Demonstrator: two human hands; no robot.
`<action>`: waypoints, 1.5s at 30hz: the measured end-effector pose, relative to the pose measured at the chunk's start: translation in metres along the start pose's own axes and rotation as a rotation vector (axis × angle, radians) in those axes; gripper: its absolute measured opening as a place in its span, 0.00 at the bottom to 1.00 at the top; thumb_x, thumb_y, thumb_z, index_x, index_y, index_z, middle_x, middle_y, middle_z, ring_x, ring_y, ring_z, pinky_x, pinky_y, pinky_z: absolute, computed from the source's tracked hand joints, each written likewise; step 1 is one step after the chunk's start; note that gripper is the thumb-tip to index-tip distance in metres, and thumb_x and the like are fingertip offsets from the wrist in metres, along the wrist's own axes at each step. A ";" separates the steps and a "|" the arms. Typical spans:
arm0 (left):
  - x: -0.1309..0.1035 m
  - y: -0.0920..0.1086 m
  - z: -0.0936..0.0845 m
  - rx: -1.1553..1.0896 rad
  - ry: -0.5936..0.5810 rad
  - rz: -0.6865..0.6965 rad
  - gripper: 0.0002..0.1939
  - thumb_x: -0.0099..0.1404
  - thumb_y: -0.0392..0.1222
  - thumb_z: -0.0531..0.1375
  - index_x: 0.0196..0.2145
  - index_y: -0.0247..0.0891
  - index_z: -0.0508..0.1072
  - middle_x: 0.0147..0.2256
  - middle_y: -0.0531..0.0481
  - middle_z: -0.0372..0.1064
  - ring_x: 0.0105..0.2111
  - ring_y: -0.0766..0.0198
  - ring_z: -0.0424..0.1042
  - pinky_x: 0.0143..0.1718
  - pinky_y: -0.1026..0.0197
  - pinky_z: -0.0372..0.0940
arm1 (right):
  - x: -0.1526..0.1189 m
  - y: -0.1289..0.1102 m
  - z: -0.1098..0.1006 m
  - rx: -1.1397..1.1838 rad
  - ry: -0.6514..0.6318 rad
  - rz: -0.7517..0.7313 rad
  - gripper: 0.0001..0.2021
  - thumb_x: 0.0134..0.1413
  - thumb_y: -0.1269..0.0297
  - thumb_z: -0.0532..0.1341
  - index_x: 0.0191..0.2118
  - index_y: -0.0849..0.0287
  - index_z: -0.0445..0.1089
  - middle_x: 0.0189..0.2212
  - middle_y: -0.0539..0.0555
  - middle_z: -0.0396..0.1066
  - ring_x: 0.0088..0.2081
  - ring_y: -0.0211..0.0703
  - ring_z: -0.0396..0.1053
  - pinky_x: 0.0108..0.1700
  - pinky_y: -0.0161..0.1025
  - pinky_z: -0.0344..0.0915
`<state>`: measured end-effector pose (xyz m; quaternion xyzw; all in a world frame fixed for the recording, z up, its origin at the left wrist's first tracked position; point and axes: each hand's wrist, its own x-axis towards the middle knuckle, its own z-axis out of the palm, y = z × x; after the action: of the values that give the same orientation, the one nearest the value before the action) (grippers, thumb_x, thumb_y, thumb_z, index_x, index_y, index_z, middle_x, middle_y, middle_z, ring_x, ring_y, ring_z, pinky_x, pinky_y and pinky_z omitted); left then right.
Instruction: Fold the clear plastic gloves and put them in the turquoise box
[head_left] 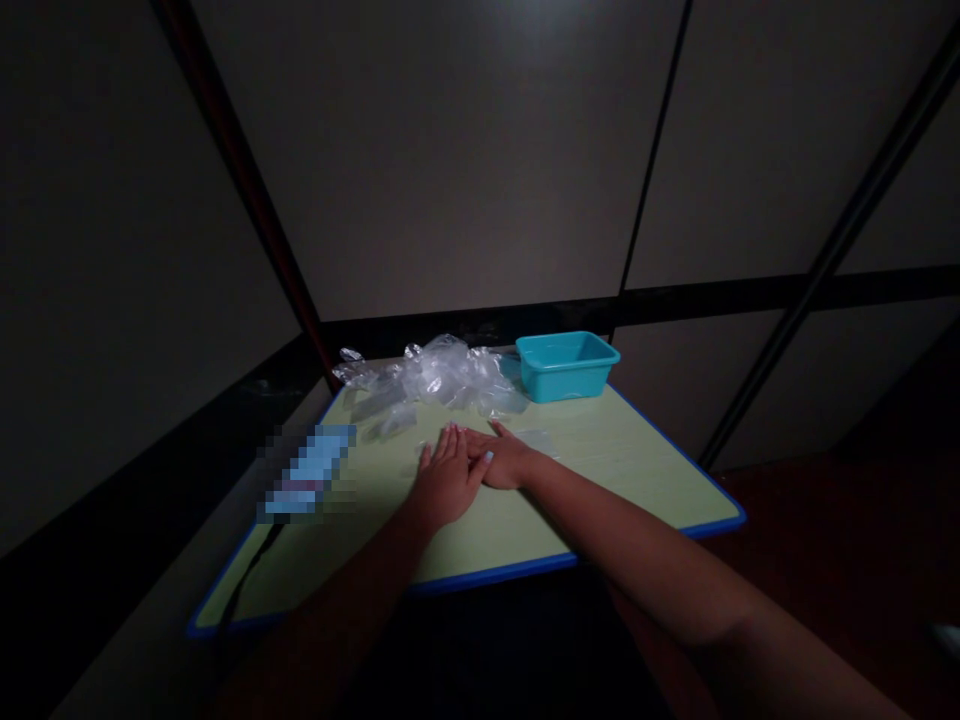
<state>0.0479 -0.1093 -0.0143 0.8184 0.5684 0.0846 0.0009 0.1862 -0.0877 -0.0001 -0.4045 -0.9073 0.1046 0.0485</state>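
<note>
My left hand (444, 482) and my right hand (504, 456) lie flat near the middle of the table (637, 470), one overlapping the other. The left hand's fingers stretch forward, partly over the right hand's fingers, and its thumb points toward the right wrist. My right hand reaches in from the right with its fingers out to the left and its thumb apart. Under and beside the hands shows a thin clear plastic bag (538, 441), mostly hidden by them. Beyond them is a heap of crumpled clear plastic bags (446, 375).
A turquoise plastic basin (568, 380) stands at the back right corner, beside the bag heap. On the left edge lies a blurred-out blue device (311, 475) with a dark cable (251, 570). The tabletop has a blue rim (495, 576). A panelled wall (465, 180) rises behind.
</note>
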 end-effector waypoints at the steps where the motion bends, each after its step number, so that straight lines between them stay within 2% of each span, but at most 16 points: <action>1: -0.002 -0.001 0.001 0.026 0.016 -0.013 0.37 0.68 0.56 0.33 0.63 0.23 0.46 0.64 0.36 0.38 0.64 0.54 0.37 0.60 0.44 0.40 | 0.000 0.000 0.000 0.001 0.000 0.011 0.26 0.62 0.60 0.43 0.65 0.49 0.42 0.65 0.54 0.40 0.64 0.45 0.40 0.61 0.62 0.32; 6: -0.004 -0.004 0.003 0.071 -0.004 -0.073 0.37 0.68 0.57 0.32 0.63 0.25 0.48 0.63 0.38 0.42 0.64 0.55 0.40 0.60 0.45 0.40 | -0.002 -0.003 -0.001 -0.014 0.009 0.040 0.27 0.62 0.60 0.43 0.65 0.52 0.41 0.65 0.55 0.41 0.64 0.45 0.41 0.61 0.61 0.33; 13: -0.002 -0.009 0.001 0.078 -0.015 -0.126 0.39 0.68 0.58 0.32 0.61 0.23 0.51 0.63 0.35 0.44 0.63 0.55 0.42 0.60 0.46 0.43 | -0.003 -0.004 -0.001 -0.031 0.024 0.046 0.25 0.63 0.59 0.41 0.65 0.51 0.42 0.64 0.54 0.42 0.64 0.44 0.41 0.61 0.60 0.33; 20: -0.003 -0.031 -0.006 0.052 -0.085 -0.242 0.38 0.66 0.59 0.34 0.63 0.27 0.47 0.64 0.40 0.38 0.64 0.57 0.39 0.60 0.44 0.43 | -0.001 0.001 0.005 -0.022 0.054 0.038 0.26 0.62 0.58 0.41 0.65 0.54 0.40 0.64 0.52 0.42 0.64 0.42 0.40 0.61 0.61 0.33; 25: -0.003 -0.034 -0.005 0.060 -0.106 -0.272 0.39 0.65 0.60 0.35 0.63 0.28 0.46 0.64 0.41 0.36 0.64 0.56 0.37 0.60 0.41 0.42 | 0.000 0.003 0.007 -0.020 0.054 0.021 0.27 0.62 0.60 0.43 0.66 0.53 0.39 0.65 0.52 0.42 0.65 0.42 0.39 0.61 0.61 0.33; 30: -0.003 -0.033 -0.004 0.072 -0.111 -0.275 0.39 0.66 0.60 0.35 0.63 0.26 0.46 0.64 0.40 0.36 0.64 0.55 0.36 0.60 0.40 0.41 | -0.003 0.001 0.000 0.020 0.077 0.026 0.27 0.62 0.58 0.42 0.66 0.52 0.39 0.65 0.52 0.41 0.65 0.43 0.39 0.60 0.62 0.28; 33: -0.003 -0.032 -0.006 0.096 -0.070 -0.247 0.38 0.66 0.60 0.36 0.63 0.27 0.46 0.64 0.40 0.36 0.64 0.55 0.37 0.59 0.38 0.40 | -0.007 0.003 -0.008 0.036 0.120 0.070 0.27 0.62 0.57 0.42 0.66 0.52 0.38 0.65 0.52 0.39 0.65 0.45 0.38 0.60 0.63 0.24; 38: -0.004 -0.027 -0.012 0.153 0.056 -0.098 0.33 0.68 0.56 0.39 0.63 0.31 0.49 0.64 0.42 0.39 0.64 0.56 0.38 0.59 0.38 0.41 | -0.010 0.013 -0.012 0.027 0.101 0.149 0.28 0.62 0.58 0.42 0.66 0.51 0.37 0.65 0.52 0.38 0.65 0.48 0.37 0.59 0.64 0.23; 41: -0.005 -0.023 -0.012 0.163 0.081 -0.006 0.31 0.68 0.55 0.40 0.62 0.33 0.52 0.64 0.44 0.40 0.64 0.57 0.39 0.60 0.40 0.40 | -0.009 0.016 -0.010 0.043 0.072 0.156 0.27 0.62 0.58 0.42 0.66 0.52 0.38 0.65 0.52 0.39 0.65 0.48 0.37 0.59 0.65 0.25; 45: -0.004 -0.023 -0.010 0.136 0.041 -0.073 0.31 0.69 0.54 0.38 0.62 0.31 0.52 0.64 0.43 0.41 0.64 0.58 0.40 0.59 0.40 0.42 | -0.007 0.010 -0.007 0.048 0.080 0.119 0.26 0.62 0.58 0.42 0.65 0.51 0.42 0.65 0.52 0.40 0.65 0.47 0.38 0.59 0.65 0.27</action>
<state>0.0240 -0.1064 -0.0073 0.7934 0.6021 0.0624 -0.0633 0.1989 -0.0850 0.0042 -0.4602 -0.8763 0.1127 0.0879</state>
